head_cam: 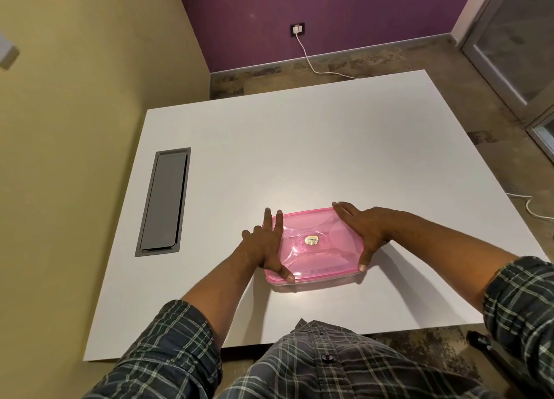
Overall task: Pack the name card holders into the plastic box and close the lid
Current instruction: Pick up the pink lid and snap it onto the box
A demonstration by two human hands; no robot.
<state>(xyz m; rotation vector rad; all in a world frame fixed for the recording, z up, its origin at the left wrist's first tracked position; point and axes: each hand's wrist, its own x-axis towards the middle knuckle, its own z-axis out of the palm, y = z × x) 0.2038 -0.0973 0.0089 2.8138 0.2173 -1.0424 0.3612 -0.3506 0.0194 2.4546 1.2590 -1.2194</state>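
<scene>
Head view of a white table with the plastic box standing on its near centre, directly in front of the person. The pink translucent lid lies flat over the box and covers the whole opening; a small round gold sticker marks its middle.

The left hand rests flat on the left end of the lid, fingers spread and extended toward the far side, the thumb pressed on the near left corner. The right hand lies flat on the right end, fingers extended along the far right edge, the thumb pressed on the near right corner. Neither hand grips anything: both are open, palm down, bearing on the lid rim.

No name card holders are visible on the table, and the tinted lid does not show clearly what lies inside the box; the holders are judged to be already packed. The task therefore appears close to its end. What seems to remain is pressing the rim down all round until the lid seats; whether it is already fully snapped shut cannot be told from this view.

A grey cable hatch is set into the far left of the table, well apart from the box.
</scene>
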